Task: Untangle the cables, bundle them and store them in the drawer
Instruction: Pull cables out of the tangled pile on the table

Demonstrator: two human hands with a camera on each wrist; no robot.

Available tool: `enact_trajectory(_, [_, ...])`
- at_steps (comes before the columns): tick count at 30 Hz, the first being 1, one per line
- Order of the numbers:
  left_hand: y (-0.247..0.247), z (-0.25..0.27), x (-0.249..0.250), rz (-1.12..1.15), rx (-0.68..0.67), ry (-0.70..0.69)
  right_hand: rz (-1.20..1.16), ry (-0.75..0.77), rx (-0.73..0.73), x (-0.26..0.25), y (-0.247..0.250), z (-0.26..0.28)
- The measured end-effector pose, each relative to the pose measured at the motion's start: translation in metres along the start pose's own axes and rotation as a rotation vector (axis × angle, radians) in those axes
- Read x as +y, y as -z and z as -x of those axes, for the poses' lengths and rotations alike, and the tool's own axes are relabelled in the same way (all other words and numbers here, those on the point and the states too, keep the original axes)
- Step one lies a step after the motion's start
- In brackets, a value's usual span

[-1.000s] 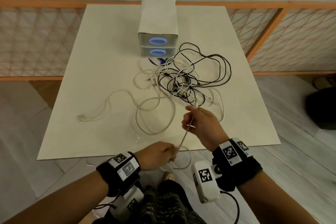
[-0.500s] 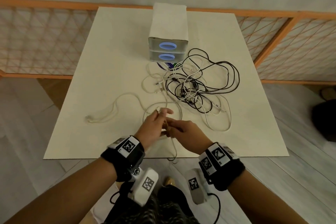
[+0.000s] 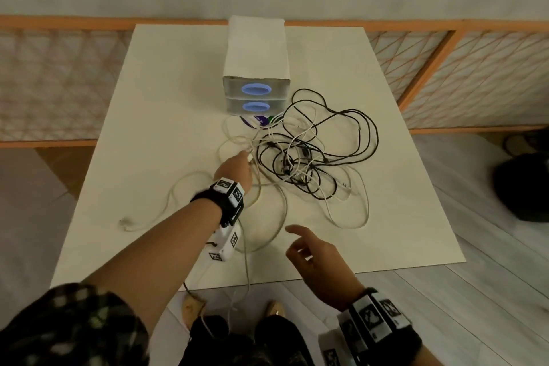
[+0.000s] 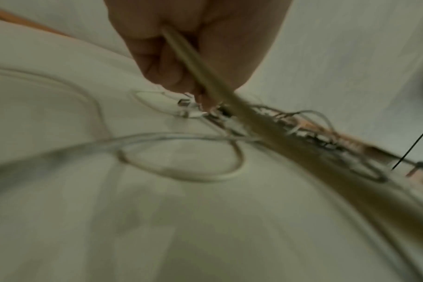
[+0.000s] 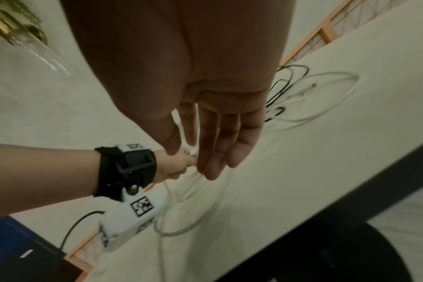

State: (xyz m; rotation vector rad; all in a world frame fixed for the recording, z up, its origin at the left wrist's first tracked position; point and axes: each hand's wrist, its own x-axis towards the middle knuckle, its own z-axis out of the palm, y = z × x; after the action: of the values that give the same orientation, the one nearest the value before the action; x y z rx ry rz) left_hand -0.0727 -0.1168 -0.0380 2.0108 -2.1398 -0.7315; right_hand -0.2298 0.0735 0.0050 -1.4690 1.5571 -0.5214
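A tangle of black and white cables (image 3: 306, 157) lies on the white table (image 3: 166, 98), just in front of a small two-drawer unit (image 3: 256, 68) whose blue-handled drawers are both closed. My left hand (image 3: 242, 159) reaches to the tangle's left edge. In the left wrist view its fingers (image 4: 172, 72) curl round a beige cable (image 4: 229, 99), which trails back in loops (image 3: 267, 217) over the table's front edge. My right hand (image 3: 297, 242) hovers near the front edge, fingers (image 5: 213, 145) straight and holding nothing.
One beige cable end (image 3: 126, 221) lies at the table's left. A purple-and-white item (image 3: 258, 120) sits under cables by the lower drawer. An orange lattice fence (image 3: 445, 68) runs behind and to the right. A dark object (image 3: 523, 187) sits on the floor.
Both hands were together on the beige cable near the front edge. The left hand has since reached forward to the tangle with the cable; the right hand has let go and drawn back.
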Motion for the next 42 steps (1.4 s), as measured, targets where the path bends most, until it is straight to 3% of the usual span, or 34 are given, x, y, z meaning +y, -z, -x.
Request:
enact_trajectory(4, [-0.006,-0.018,-0.010,-0.155,-0.090,-0.031,0.025,-0.081,0.039,0.021,0.017,0.010])
enact_trajectory(7, [-0.003,-0.019,-0.007,-0.164,-0.034,-0.097,0.035,-0.099,0.079,0.019,0.026,0.007])
enact_trajectory(11, [0.019,0.008,0.005,0.242,0.139,-0.175,-0.087,-0.085,0.066,0.000,0.032,-0.008])
enact_trajectory(15, [0.053,0.050,0.032,0.726,0.181,-0.190,-0.380,-0.182,-0.148,-0.033,0.025,-0.030])
enact_trajectory(18, [0.063,0.074,0.050,1.081,0.112,-0.107,-0.582,-0.253,-0.276,-0.059,0.020,-0.044])
enact_trajectory(25, [0.073,0.105,0.049,1.468,0.096,0.084,-0.952,-0.285,-0.311,-0.083,0.016,-0.057])
enact_trajectory(30, [0.076,0.116,0.039,1.479,0.039,0.062,-1.392,-0.350,-0.160,-0.074,0.026,-0.064])
enact_trajectory(32, [0.076,0.123,0.038,1.420,0.005,0.043,-1.303,-0.351,-0.027,-0.068,0.032,-0.071])
enact_trajectory(35, [0.083,0.133,0.035,1.447,-0.073,-0.033,-0.680,-0.301,0.086,-0.047,0.040,-0.075])
enact_trajectory(38, [0.098,0.139,0.035,1.517,-0.074,-0.112,-0.110,-0.181,0.067,-0.021,0.042,-0.062])
enact_trajectory(40, [0.110,0.139,0.037,1.508,-0.035,-0.105,0.080,-0.077,0.049,-0.014,0.043,-0.040])
enact_trajectory(42, [0.119,0.138,0.040,1.490,-0.025,-0.105,0.122,-0.005,-0.091,-0.009,0.044,-0.015])
